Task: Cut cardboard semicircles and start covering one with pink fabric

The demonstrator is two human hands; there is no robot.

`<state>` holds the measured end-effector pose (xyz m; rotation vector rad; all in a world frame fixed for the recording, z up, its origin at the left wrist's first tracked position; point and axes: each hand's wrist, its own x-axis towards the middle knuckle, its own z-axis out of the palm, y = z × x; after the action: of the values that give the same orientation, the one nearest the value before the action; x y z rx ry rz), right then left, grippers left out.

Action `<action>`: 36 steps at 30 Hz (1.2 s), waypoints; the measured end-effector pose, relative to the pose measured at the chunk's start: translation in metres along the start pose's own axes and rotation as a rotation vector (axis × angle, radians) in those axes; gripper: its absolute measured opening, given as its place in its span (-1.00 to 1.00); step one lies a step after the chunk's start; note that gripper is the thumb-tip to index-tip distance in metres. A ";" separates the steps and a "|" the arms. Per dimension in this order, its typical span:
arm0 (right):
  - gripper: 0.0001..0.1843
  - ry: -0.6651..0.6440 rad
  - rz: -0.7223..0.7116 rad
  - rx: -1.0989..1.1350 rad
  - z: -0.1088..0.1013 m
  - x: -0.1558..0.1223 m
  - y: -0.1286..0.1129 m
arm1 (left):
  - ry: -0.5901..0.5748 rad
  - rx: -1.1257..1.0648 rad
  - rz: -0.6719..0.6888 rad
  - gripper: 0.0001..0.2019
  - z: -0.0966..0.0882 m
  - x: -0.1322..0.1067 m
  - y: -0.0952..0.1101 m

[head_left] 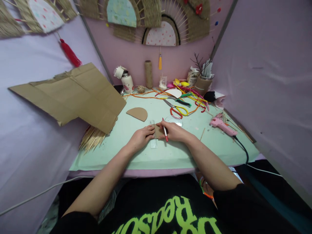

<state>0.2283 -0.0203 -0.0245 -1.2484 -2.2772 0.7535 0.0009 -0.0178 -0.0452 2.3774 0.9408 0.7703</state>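
A small brown cardboard piece (159, 132) lies on the table between my two hands. Along its left side runs a clear ruler (153, 144), held down under the closed-up fingers of my left hand (143, 137). A red-and-white pen (165, 134) sits in the grip of my right hand (173, 130), whose fingers also rest at the cardboard piece's right edge. Just beyond the right hand is a clear round disc (174, 120), partly covered by it. A half-round cardboard cutout (137, 113) lies farther off to the left.
Scissors (176, 108) and green-handled pliers (183, 102) lie beyond my hands. A pink glue gun (223, 126) with its cord is at the right. Large folded cardboard (80, 94) leans at left over a bundle of thin sticks (92, 139). A bottle (127, 82) stands at the back.
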 end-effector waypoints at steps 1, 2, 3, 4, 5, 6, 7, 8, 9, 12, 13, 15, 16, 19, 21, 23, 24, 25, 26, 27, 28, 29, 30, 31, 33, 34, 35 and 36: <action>-0.60 -0.001 0.001 0.000 0.000 0.000 0.000 | -0.001 0.003 -0.002 -0.73 0.000 0.000 0.000; -0.60 -0.003 0.001 0.002 0.000 0.000 0.000 | -0.003 0.006 -0.005 -0.73 0.000 0.000 0.000; -0.60 0.001 -0.002 0.008 0.000 0.000 0.000 | -0.005 0.010 -0.006 -0.73 0.000 0.000 -0.001; -0.61 0.014 -0.014 0.021 0.000 0.001 -0.001 | -0.007 0.015 -0.008 -0.72 0.000 0.000 -0.001; -0.63 0.048 -0.031 0.044 0.000 0.001 -0.003 | -0.009 0.019 -0.011 -0.72 0.000 0.000 -0.001; -0.68 0.106 -0.046 0.075 -0.001 0.001 -0.005 | -0.011 0.022 -0.017 -0.72 0.000 0.000 -0.001; -0.75 0.182 -0.052 0.113 -0.001 0.001 -0.007 | -0.012 0.022 -0.024 -0.71 0.000 -0.001 -0.001; -0.80 0.264 -0.046 0.156 -0.002 0.002 -0.010 | -0.011 0.020 -0.032 -0.71 0.000 -0.001 0.000; -0.81 0.338 -0.028 0.193 -0.003 0.002 -0.013 | -0.007 0.018 -0.038 -0.70 0.000 -0.001 0.000; -0.71 0.453 0.027 0.234 -0.004 0.005 -0.020 | -0.002 0.021 -0.039 -0.70 0.000 -0.001 0.001; -0.69 0.465 0.042 0.238 -0.003 0.006 -0.022 | -0.006 0.025 -0.037 -0.71 0.000 -0.001 0.001; -0.68 0.469 0.093 0.270 -0.001 0.010 -0.022 | -0.015 0.028 -0.038 -0.71 0.000 -0.001 0.001; -0.71 0.471 0.133 0.300 0.001 0.012 -0.022 | -0.018 0.026 -0.041 -0.72 0.000 0.000 0.001; -0.86 0.481 0.225 0.349 0.010 0.019 -0.018 | -0.016 0.014 -0.040 -0.72 0.000 0.000 -0.001; -0.91 0.489 0.234 0.343 0.015 0.023 -0.015 | -0.009 0.010 -0.028 -0.73 0.001 0.000 -0.001; -0.88 0.483 0.227 0.341 0.018 0.025 -0.013 | -0.005 0.010 -0.025 -0.73 0.001 0.000 -0.001; -0.87 0.483 0.225 0.344 0.020 0.025 -0.012 | -0.007 0.012 -0.028 -0.73 0.001 0.000 -0.001; -0.86 0.483 0.224 0.347 0.020 0.025 -0.012 | -0.010 0.014 -0.032 -0.73 0.001 0.000 0.000; -0.85 0.480 0.223 0.348 0.021 0.025 -0.012 | -0.014 0.017 -0.035 -0.73 0.001 0.000 0.000; -0.84 0.474 0.222 0.348 0.021 0.025 -0.012 | -0.017 0.019 -0.034 -0.74 0.000 0.000 0.001; -0.84 0.469 0.219 0.347 0.022 0.025 -0.012 | -0.019 0.020 -0.029 -0.75 0.000 0.000 0.001; -0.84 0.465 0.217 0.346 0.022 0.025 -0.012 | -0.018 0.021 -0.024 -0.75 0.000 0.000 0.001; -0.85 0.461 0.216 0.347 0.022 0.025 -0.012 | -0.015 0.021 -0.020 -0.76 0.000 0.000 0.002; -0.85 0.458 0.216 0.347 0.022 0.025 -0.012 | -0.013 0.019 -0.018 -0.76 0.000 0.000 0.001; -0.85 0.454 0.220 0.343 0.023 0.025 -0.011 | -0.011 0.012 -0.020 -0.76 0.000 0.000 0.001; -0.85 0.451 0.222 0.338 0.023 0.025 -0.011 | -0.011 0.008 -0.024 -0.76 0.000 0.000 0.000; -0.85 0.449 0.221 0.333 0.023 0.025 -0.011 | -0.013 0.005 -0.028 -0.76 0.000 0.000 0.000; -0.85 0.447 0.219 0.329 0.023 0.025 -0.011 | -0.015 0.003 -0.031 -0.76 0.000 0.000 0.000</action>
<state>0.1952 -0.0089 -0.0319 -1.3565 -1.6086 0.7913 0.0012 -0.0174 -0.0456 2.3625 0.9715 0.7379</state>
